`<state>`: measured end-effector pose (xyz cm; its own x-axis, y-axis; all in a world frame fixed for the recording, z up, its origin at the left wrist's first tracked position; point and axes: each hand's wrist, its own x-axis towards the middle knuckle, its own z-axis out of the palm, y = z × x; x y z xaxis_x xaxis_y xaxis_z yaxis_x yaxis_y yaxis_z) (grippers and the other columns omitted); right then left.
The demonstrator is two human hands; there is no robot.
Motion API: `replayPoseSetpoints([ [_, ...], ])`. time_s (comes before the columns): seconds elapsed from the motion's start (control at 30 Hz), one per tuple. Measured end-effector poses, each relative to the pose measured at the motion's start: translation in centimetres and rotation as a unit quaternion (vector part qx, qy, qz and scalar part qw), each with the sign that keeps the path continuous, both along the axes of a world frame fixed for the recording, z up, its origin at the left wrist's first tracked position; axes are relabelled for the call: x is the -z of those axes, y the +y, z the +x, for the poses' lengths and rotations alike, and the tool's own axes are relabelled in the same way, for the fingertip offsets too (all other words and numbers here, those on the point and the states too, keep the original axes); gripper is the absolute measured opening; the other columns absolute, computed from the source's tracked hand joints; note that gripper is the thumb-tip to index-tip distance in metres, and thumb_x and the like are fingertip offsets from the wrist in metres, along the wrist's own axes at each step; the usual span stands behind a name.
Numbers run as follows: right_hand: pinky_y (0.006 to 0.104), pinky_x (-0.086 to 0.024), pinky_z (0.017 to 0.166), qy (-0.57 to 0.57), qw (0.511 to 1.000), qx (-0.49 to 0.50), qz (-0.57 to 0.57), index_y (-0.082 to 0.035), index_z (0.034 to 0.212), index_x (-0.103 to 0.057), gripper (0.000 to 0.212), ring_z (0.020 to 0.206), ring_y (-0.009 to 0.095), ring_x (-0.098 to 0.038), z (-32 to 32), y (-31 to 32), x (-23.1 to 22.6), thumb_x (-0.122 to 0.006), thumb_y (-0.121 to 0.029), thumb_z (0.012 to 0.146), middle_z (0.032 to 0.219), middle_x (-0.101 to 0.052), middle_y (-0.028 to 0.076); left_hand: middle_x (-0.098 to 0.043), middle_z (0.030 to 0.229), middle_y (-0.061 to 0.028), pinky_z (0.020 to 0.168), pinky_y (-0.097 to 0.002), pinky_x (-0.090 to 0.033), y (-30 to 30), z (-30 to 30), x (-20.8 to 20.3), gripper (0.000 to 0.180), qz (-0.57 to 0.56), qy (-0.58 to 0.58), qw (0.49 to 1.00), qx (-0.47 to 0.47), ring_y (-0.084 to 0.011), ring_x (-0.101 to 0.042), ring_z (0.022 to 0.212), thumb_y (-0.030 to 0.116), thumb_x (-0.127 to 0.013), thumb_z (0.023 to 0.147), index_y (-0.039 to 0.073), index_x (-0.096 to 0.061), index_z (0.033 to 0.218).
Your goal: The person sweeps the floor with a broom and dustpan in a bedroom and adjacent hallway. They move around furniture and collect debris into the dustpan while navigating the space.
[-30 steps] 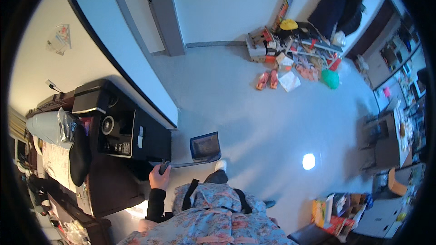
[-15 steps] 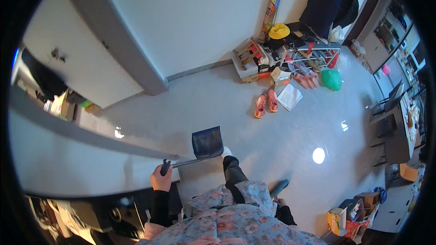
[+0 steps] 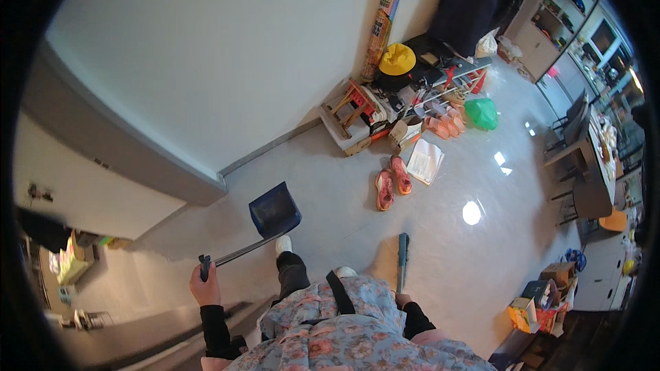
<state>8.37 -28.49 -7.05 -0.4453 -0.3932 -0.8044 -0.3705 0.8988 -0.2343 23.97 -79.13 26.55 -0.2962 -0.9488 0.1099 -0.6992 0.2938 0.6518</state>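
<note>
My left hand point(image 3: 205, 287) is closed round the end of a thin grey handle. At its far end is the dark blue pan of a long-handled dustpan point(image 3: 275, 210), held out at the left in front of my feet. At my right side my right hand point(image 3: 404, 299), partly covered by my flowered clothing, is closed round the handle of a teal broom point(image 3: 403, 254). Its narrow head points away from me. A pair of pink-red sneakers point(image 3: 393, 182) stands ahead on the shiny floor, next to an open sheaf of white paper point(image 3: 425, 162).
Against the wall is a shoe rack point(image 3: 450, 82) with several shoes, a yellow hat point(image 3: 397, 60) and a wooden stool point(image 3: 353, 106). A green bag point(image 3: 481, 114) lies beside it. Right: a table point(image 3: 592, 158) with chairs, and boxes point(image 3: 543, 302). A wall corner point(image 3: 206, 189) juts out left.
My view has shifted forward and turned. The dustpan has swung up and left with my left hand, and the broom has come further into view, pointing forward. My feet have stepped on.
</note>
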Motion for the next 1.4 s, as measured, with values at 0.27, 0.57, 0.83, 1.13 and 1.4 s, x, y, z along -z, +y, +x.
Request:
replayPoseSetpoints([
  [0.27, 0.0362, -0.049, 0.062, -0.041, 0.972, 0.22, 0.065, 0.001, 0.084, -0.056, 0.028, 0.071, 0.027, -0.061, 7.0, -17.2, -2.8, -0.051, -0.025, 0.074, 0.072, -0.061, 0.016, -0.057, 0.072, -0.0118, 0.061, -0.0309, -0.043, -20.0, -8.3, 2.7, 0.029, 0.012, -0.029, 0.985, 0.172, -0.0216, -0.055, 0.064, 0.025, -0.063, 0.072, -0.001, -0.058, 0.083],
  [0.57, 0.0435, -0.044, 0.075, -0.087, 0.749, 0.654, -0.066, 0.003, 0.104, -0.051, 0.05, 0.091, 0.032, -0.055, 23.1, -29.3, 3.2, -0.053, -0.033, 0.07, 0.096, -0.056, 0.024, -0.057, 0.07, -0.0106, 0.059, -0.0302, -0.041, -30.6, -16.4, 2.7, 0.031, 0.029, -0.141, 0.948, 0.284, -0.0172, -0.052, 0.063, 0.026, -0.064, 0.072, -0.002, -0.058, 0.083],
  [0.83, 0.0314, -0.041, 0.038, -0.126, 0.466, 0.861, -0.159, 0.002, 0.064, -0.052, 0.014, 0.042, 0.02, -0.05, 17.7, -29.9, -7.6, -0.06, -0.009, 0.069, 0.054, -0.051, 0.011, -0.058, 0.071, -0.0125, 0.062, -0.031, -0.042, -31.0, -19.7, 3.4, 0.037, -0.004, -0.144, 0.928, 0.344, -0.0196, -0.054, 0.065, 0.03, -0.063, 0.073, -0.004, -0.057, 0.085],
  [1.13, 0.0323, -0.042, 0.033, 0.006, 0.478, 0.875, -0.08, -0.005, 0.106, -0.046, 0.029, 0.039, 0.02, -0.051, 9.5, -26.9, -7.1, -0.048, -0.019, 0.081, 0.061, -0.053, 0.014, -0.054, 0.072, -0.0048, 0.061, -0.0257, -0.04, -29.2, -19.9, 3.8, 0.033, 0.061, -0.165, 0.924, 0.339, -0.0109, -0.047, 0.066, 0.027, -0.06, 0.077, -0.004, -0.055, 0.085],
  [1.4, 0.0327, -0.04, 0.032, 0.091, 0.522, 0.848, 0.0, -0.003, 0.105, -0.043, 0.03, 0.036, 0.021, -0.049, 13.3, -25.6, -3.3, -0.049, -0.018, 0.08, 0.056, -0.051, 0.012, -0.054, 0.072, -0.003, 0.063, -0.0241, -0.039, -28.7, -17.8, 4.8, 0.024, 0.103, -0.124, 0.93, 0.33, -0.0098, -0.048, 0.067, 0.021, -0.058, 0.079, -0.002, -0.057, 0.086],
])
